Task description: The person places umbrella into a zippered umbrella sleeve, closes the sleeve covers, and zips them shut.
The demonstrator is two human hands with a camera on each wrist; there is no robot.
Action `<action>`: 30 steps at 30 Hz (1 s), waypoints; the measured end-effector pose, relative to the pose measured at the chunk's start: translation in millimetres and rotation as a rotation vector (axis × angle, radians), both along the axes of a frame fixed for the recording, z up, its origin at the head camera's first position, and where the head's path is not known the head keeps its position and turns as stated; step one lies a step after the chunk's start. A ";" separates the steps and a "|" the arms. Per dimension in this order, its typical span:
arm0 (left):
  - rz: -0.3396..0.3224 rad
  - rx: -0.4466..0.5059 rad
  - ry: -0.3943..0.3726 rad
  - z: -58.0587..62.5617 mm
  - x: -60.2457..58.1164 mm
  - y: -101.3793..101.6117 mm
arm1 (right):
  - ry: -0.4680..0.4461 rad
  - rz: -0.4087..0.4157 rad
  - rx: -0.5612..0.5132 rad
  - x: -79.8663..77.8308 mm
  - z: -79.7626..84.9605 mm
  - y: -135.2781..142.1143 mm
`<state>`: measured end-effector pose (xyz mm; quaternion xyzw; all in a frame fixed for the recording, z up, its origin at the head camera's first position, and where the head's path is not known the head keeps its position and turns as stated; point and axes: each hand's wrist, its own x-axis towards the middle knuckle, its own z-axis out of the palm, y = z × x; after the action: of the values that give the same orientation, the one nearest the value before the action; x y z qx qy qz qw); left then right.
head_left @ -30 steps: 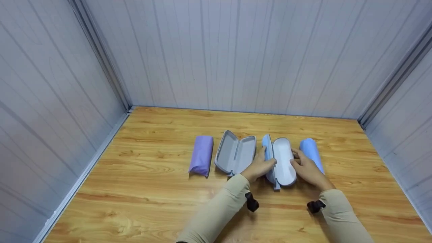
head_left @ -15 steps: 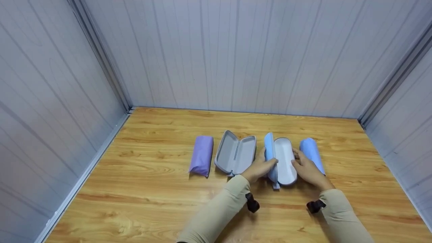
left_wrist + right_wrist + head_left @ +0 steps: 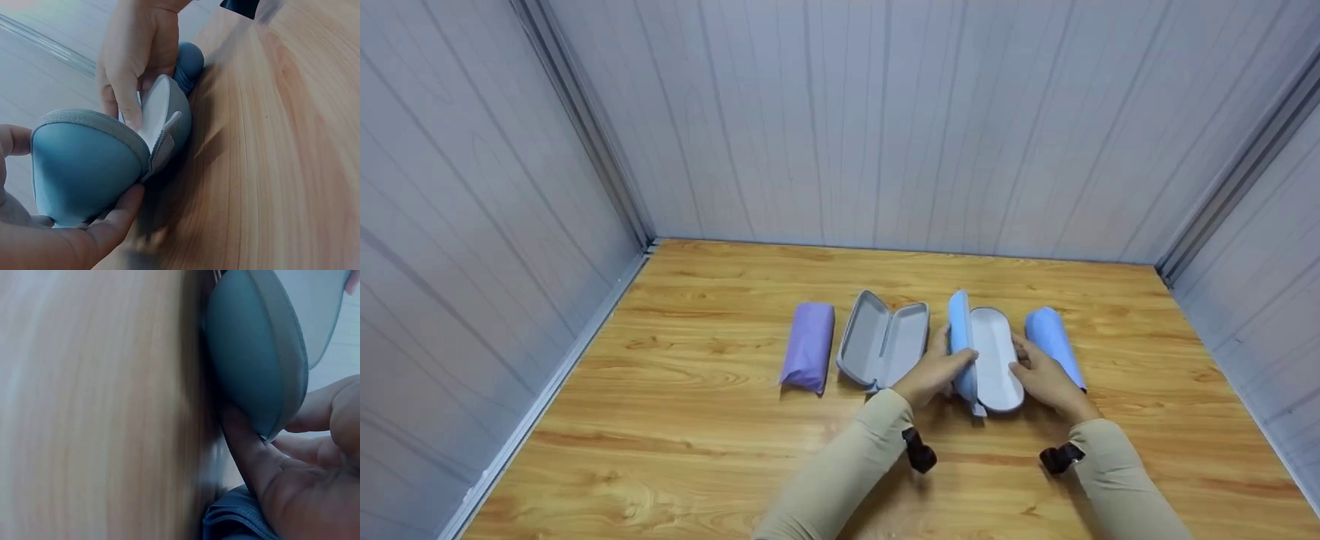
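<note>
A light blue glasses case (image 3: 994, 360) with a pale inside lies unfolded between the two hands on the wooden table. My left hand (image 3: 936, 371) grips its raised lid, thumb on the near side and fingers round the blue outer shell (image 3: 84, 169). At the opposite half, my right hand (image 3: 1044, 376) holds the rim, with the thumb at the inner edge and fingers outside, as the right wrist view shows around the shell (image 3: 253, 354). The zip (image 3: 166, 138) hangs at the near end. Right beside the right hand lies a blue wrapped bundle (image 3: 1051, 341).
Left of the blue case stands a grey glasses case (image 3: 885, 341), spread wide with a bare inside. Farther left lies a purple wrapped bundle (image 3: 808, 345). Pale panel walls (image 3: 847, 127) enclose the table (image 3: 660, 435) at the back and sides.
The blue case's lid has swung up and over toward the right, showing more of its blue outside. Both hands have stayed on the case; its right half has shifted slightly right.
</note>
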<state>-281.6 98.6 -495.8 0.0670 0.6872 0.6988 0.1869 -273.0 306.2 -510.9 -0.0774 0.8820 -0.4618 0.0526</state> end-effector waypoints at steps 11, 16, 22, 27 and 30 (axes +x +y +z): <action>0.026 0.031 0.007 0.0 2.0 3.1 | 0.033 -0.014 0.099 2.4 6.2 -1.5; 0.036 0.028 -0.017 0.5 2.8 3.9 | 0.029 -0.034 0.101 4.6 13.4 2.4; 0.031 0.047 -0.014 0.1 4.1 4.1 | 0.053 -0.080 0.081 4.1 24.0 12.7; 0.029 0.038 0.002 0.0 5.1 4.9 | 0.118 -0.138 0.128 1.7 30.8 23.9; 0.032 0.032 -0.001 0.0 5.3 5.5 | 0.148 -0.157 0.158 0.4 34.1 30.6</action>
<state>-276.3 104.0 -495.8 0.0587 0.6767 0.7127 0.1751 -272.6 336.8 -476.8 -0.0374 0.9205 -0.3867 -0.0430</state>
